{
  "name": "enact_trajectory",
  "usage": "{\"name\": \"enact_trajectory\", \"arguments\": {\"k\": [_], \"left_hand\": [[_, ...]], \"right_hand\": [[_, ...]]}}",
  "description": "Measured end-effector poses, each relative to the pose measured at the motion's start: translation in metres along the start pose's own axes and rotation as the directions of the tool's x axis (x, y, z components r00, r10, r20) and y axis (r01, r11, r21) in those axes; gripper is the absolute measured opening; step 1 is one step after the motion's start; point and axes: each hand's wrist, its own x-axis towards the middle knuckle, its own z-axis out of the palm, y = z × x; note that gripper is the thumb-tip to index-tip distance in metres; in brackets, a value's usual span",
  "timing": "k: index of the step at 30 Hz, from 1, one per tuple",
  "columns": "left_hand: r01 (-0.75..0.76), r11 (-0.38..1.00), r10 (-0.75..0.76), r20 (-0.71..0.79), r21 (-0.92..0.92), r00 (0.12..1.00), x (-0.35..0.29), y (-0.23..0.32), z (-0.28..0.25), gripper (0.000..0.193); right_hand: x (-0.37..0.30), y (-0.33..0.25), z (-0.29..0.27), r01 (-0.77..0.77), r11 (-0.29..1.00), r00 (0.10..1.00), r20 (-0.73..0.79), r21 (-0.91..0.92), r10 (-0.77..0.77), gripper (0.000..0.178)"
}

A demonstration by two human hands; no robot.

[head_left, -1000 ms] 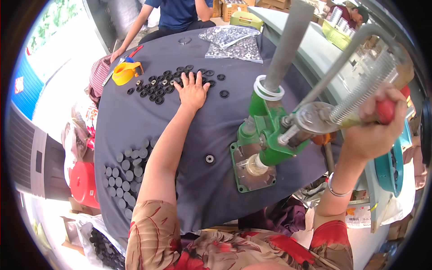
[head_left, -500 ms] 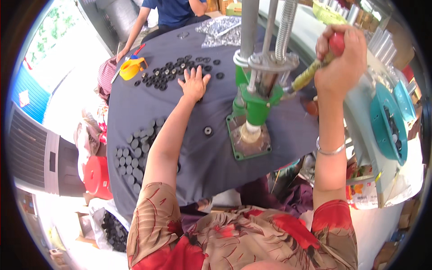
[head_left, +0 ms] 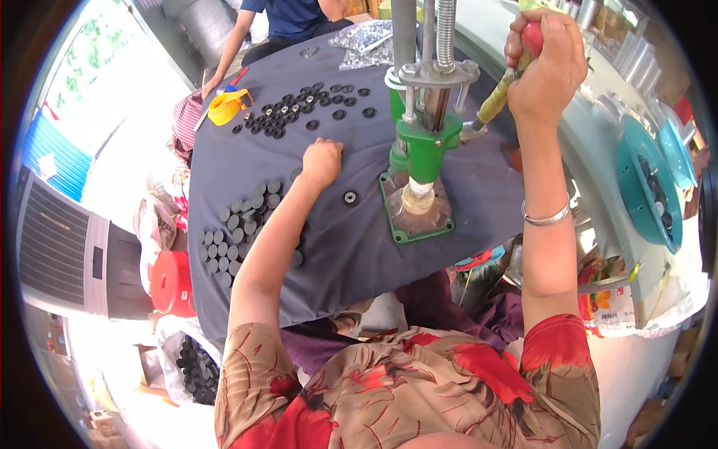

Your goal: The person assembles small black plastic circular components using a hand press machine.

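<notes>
"At the right of the table, where do we have the lever?"

"Our right hand (head_left: 550, 71) is wrapped around the lever handle (head_left: 491, 106), just below its red knob (head_left: 532, 39), well apart from our left hand (head_left: 322, 162). The green press (head_left: 430, 153) stands on the cloth (head_left: 359, 254), right of centre."

"And the left?"

"Curled down on the cloth, left of the press. Whether we pinch anything there, we cannot tell."

"Then what could go wrong?"

"Fingers, first. If our left hand strayed under the white tip (head_left: 421, 187) while our right hand pulled, we could be pinched against the pale pad (head_left: 417, 200). The tip looks close to it; whether they touch, we can't be sure."

"What about the lone black piece (head_left: 351, 198)?"

"It lies between our left hand and the press base, touching neither. A careless sweep could knock it away."

"And the grey discs (head_left: 235, 232)?"

"They crowd beside our left forearm, so drawing the elbow outward could scatter them. Also, we can't see the base fastened; if it's loose, a hard pull might shift it."
</notes>
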Motion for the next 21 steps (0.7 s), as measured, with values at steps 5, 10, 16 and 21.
{"name": "enact_trajectory", "arguments": {"k": [5, 10, 16, 21], "left_hand": [[-0.011, 0.998, 0.011, 0.003, 0.065, 1.0, 0.0, 0.001, 0.006, 0.012], [-0.024, 0.998, 0.022, 0.04, 0.054, 0.999, 0.0, 0.002, 0.0, 0.01], [-0.128, 0.99, 0.133, 0.073, -0.067, 0.988, 0.0, 0.01, -0.006, 0.017], [0.083, 0.855, -0.159, -0.107, -0.512, 0.981, -0.002, -0.006, -0.019, 0.037]], "right_hand": [[-0.005, -0.006, 0.003, 0.008, 1.0, 0.999, 0.041, 0.02, -0.008, 0.023], [-0.007, -0.004, 0.001, 0.003, 1.0, 0.999, 0.039, 0.028, -0.004, 0.023], [-0.002, 0.005, -0.001, -0.02, 1.0, 1.0, 0.004, 0.003, 0.02, 0.023], [0.007, -0.001, 0.009, 0.039, 0.999, 0.999, 0.024, 0.019, -0.039, 0.024]]}}
